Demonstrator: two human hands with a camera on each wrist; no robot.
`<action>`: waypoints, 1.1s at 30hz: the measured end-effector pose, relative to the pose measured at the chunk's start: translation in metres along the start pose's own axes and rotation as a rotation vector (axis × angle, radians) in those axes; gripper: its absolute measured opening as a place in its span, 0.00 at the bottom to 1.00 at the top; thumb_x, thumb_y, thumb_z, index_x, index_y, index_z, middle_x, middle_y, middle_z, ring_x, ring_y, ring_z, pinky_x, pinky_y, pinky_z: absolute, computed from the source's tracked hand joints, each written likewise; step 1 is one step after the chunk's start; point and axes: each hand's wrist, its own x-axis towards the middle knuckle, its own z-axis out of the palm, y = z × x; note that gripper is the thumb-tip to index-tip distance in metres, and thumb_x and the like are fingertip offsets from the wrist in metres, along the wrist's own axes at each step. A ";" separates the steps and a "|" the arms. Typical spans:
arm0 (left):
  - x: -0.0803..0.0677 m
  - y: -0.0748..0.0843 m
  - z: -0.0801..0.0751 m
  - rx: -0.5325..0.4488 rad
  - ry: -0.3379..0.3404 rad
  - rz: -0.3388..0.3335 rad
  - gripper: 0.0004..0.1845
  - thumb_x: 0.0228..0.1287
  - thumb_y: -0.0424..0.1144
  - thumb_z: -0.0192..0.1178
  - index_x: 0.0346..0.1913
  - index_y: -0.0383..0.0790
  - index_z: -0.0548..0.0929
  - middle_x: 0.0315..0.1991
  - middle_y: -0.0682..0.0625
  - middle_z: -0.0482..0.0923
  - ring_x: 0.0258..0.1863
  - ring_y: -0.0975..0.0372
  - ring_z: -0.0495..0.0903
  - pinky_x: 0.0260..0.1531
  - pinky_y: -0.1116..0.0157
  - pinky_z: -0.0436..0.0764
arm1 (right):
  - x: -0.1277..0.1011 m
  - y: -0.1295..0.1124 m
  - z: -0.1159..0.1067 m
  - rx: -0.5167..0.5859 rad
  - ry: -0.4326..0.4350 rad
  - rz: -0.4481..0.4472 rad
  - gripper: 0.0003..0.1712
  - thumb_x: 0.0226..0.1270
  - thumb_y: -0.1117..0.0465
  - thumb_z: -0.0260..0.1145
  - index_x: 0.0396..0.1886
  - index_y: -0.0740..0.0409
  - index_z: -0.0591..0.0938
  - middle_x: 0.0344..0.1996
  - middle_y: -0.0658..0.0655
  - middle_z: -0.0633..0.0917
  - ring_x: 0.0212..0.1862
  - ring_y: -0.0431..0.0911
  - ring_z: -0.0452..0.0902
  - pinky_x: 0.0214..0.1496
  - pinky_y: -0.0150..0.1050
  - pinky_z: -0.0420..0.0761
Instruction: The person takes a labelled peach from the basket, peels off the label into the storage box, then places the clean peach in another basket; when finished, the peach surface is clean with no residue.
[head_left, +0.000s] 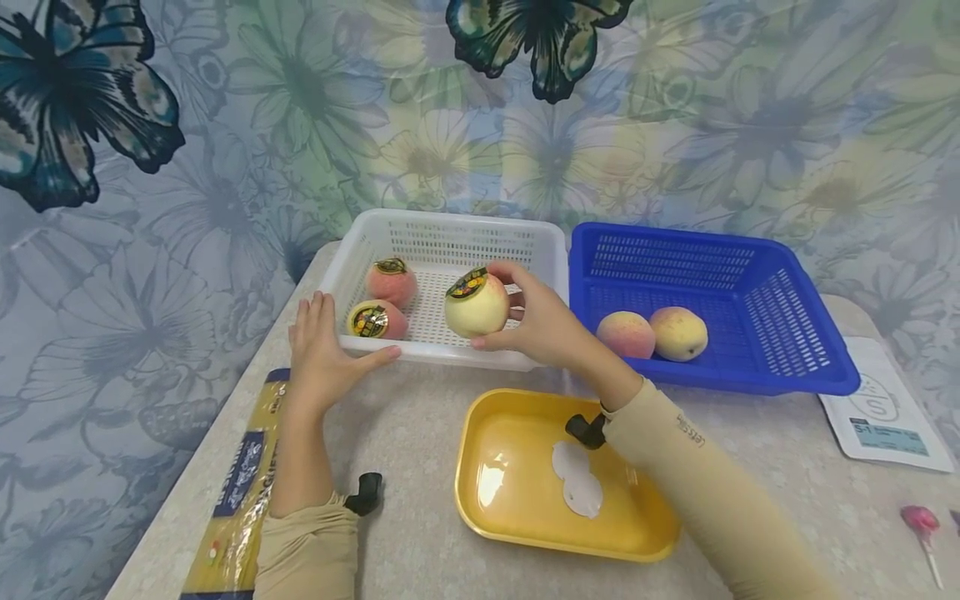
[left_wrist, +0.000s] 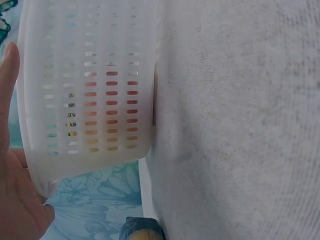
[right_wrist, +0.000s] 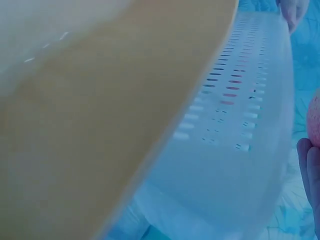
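Note:
My right hand (head_left: 542, 323) grips a pale yellow peach (head_left: 474, 312) with a black label on top, held over the white basket (head_left: 442, 354). Thumb and fingers lie on its right side; at the right edge of the right wrist view, fingertips (right_wrist: 304, 150) touch the peach (right_wrist: 315, 120). Inside the basket's left part lie two reddish peaches, one (head_left: 392, 287) behind the other (head_left: 386, 325), both labelled. My left hand (head_left: 318, 358) rests at the basket's front left corner, fingers straight and thumb along the front rim. In the left wrist view, the basket wall (left_wrist: 90, 165) stands beside that hand (left_wrist: 20, 200).
A blue basket (head_left: 757, 379) to the right holds two unlabelled peaches (head_left: 651, 335). In front sits a yellow tray (head_left: 510, 500) with white rounded pieces (head_left: 577, 483). A gold packet (head_left: 232, 500), a white scale (head_left: 885, 417) and a pink lollipop (head_left: 921, 521) lie around the table.

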 end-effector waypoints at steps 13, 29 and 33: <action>-0.002 0.003 -0.001 -0.009 -0.023 -0.007 0.68 0.48 0.62 0.74 0.78 0.31 0.41 0.80 0.33 0.35 0.79 0.41 0.29 0.73 0.34 0.34 | -0.044 -0.006 -0.021 0.004 0.059 -0.068 0.52 0.46 0.63 0.83 0.71 0.49 0.66 0.64 0.51 0.72 0.58 0.48 0.78 0.65 0.37 0.78; -0.015 0.067 0.005 -0.176 0.053 0.261 0.44 0.57 0.47 0.73 0.75 0.46 0.64 0.79 0.42 0.48 0.80 0.45 0.40 0.73 0.35 0.44 | -0.096 0.003 -0.045 0.007 0.112 -0.131 0.51 0.47 0.65 0.82 0.71 0.51 0.67 0.63 0.52 0.76 0.60 0.47 0.80 0.62 0.36 0.79; -0.031 0.114 0.013 -0.310 0.059 0.465 0.31 0.61 0.41 0.70 0.68 0.47 0.74 0.73 0.47 0.64 0.75 0.52 0.58 0.73 0.43 0.58 | -0.102 0.006 -0.046 -0.005 0.129 -0.105 0.51 0.47 0.64 0.82 0.71 0.51 0.68 0.61 0.52 0.76 0.60 0.47 0.80 0.64 0.36 0.78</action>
